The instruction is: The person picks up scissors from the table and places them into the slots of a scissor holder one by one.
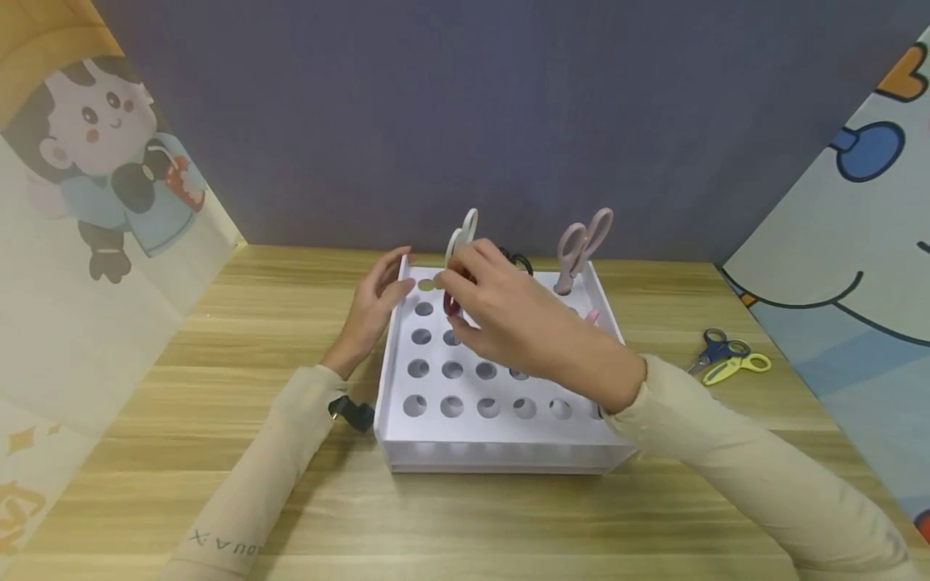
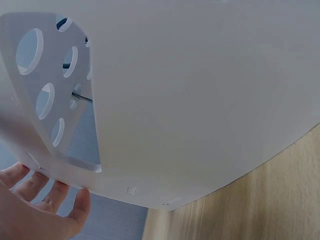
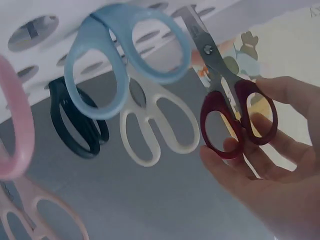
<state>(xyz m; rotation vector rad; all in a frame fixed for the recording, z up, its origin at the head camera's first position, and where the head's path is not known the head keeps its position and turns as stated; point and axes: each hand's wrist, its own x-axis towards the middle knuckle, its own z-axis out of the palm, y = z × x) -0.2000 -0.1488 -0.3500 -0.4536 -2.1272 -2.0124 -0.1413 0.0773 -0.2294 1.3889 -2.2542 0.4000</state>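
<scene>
My left hand (image 1: 370,311) holds the back left corner of a white rack (image 1: 501,436) with rows of round holes. Its thumb lies over the side wall's top edge; in the left wrist view its fingertips touch the panel's edge. Over the rack's back left part, my right hand (image 1: 508,311) grips dark red-handled scissors (image 3: 242,92) by the finger loops. The right wrist view shows their metal blades close to the rack's holes, but not whether the tips are in one. Beside them stand white scissors (image 3: 147,107) and light blue scissors (image 3: 112,20).
Dark green scissors (image 3: 57,110) and a pink handle (image 3: 22,115) are further along the rack. Pale pink scissors (image 1: 569,270) stand at its back right. Navy scissors (image 1: 715,351) and yellow scissors (image 1: 719,371) lie on the wooden table (image 1: 276,307), right of the rack.
</scene>
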